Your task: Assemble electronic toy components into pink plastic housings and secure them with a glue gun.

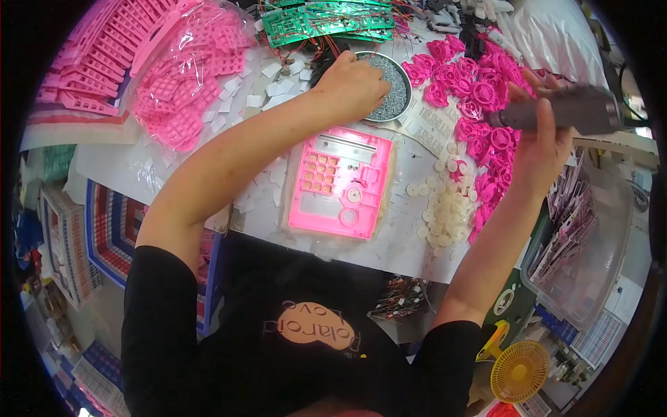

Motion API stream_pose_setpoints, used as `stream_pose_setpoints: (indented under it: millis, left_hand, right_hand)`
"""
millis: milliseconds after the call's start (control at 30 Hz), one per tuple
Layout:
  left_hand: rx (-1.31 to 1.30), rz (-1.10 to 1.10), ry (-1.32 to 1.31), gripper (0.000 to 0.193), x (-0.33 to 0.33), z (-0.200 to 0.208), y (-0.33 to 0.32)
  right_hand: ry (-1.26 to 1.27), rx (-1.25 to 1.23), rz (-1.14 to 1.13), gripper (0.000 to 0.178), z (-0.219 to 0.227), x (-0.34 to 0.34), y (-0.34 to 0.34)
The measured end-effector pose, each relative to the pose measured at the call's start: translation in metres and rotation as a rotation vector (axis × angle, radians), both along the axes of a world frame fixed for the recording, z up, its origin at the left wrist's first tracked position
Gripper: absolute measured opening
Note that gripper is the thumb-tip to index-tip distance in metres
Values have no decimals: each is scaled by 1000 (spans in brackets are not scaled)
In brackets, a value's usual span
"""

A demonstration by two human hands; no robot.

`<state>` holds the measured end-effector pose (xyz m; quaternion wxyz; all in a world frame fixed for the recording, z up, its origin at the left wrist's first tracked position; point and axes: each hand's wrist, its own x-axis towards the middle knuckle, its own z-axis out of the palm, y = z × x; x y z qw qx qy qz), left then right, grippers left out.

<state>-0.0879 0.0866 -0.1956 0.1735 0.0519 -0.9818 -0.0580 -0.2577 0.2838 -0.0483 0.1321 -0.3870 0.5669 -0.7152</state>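
Observation:
My left hand [351, 87] reaches over a round metal tin [408, 80] filled with tiny grey pieces, probably screws [394, 97]. Its fingers are curled together at the tin's contents, and whatever they pinch is hidden. In my right hand [545, 149] lies a dark grey electric screwdriver [566, 113], held sideways above the pink parts with its tip toward the left. Between my arms a pink plastic housing [323, 203] rests on the table, inner side up, with a keypad grid, a window opening and a small white round part [353, 194] in it.
Pink ring-shaped parts [486, 90] and pale round discs [448, 208] lie in heaps at the right. Green circuit boards [326, 21] are stacked at the back. Bagged pink keypads [184, 90] and white paper squares [274, 89] cover the left side. A yellow fan [520, 372] stands below right.

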Motion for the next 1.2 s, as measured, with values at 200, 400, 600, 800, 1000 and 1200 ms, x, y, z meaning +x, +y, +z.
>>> stream_pose_setpoints:
  millis: [200, 400, 600, 800, 1000, 1200]
  left_hand:
    - [47, -3, 127, 12, 0, 12, -7]
    - [364, -152, 206, 10, 53, 49, 47]
    - [745, -196, 132, 9, 138, 45, 108]
    - [784, -122, 224, 15, 151, 41, 122]
    - [838, -160, 229, 14, 152, 42, 122]
    - [630, -55, 238, 23, 143, 44, 117]
  right_hand:
    - [-120, 41, 441, 38, -6, 7, -6]
    - [-253, -144, 400, 42, -29, 78, 22]
    - [-280, -254, 509, 40, -27, 149, 45]
    - [-286, -326, 584, 33, -21, 160, 45]
    - [-289, -289, 636, 33, -22, 161, 42]
    - [-285, -279, 606, 31, -32, 160, 43]
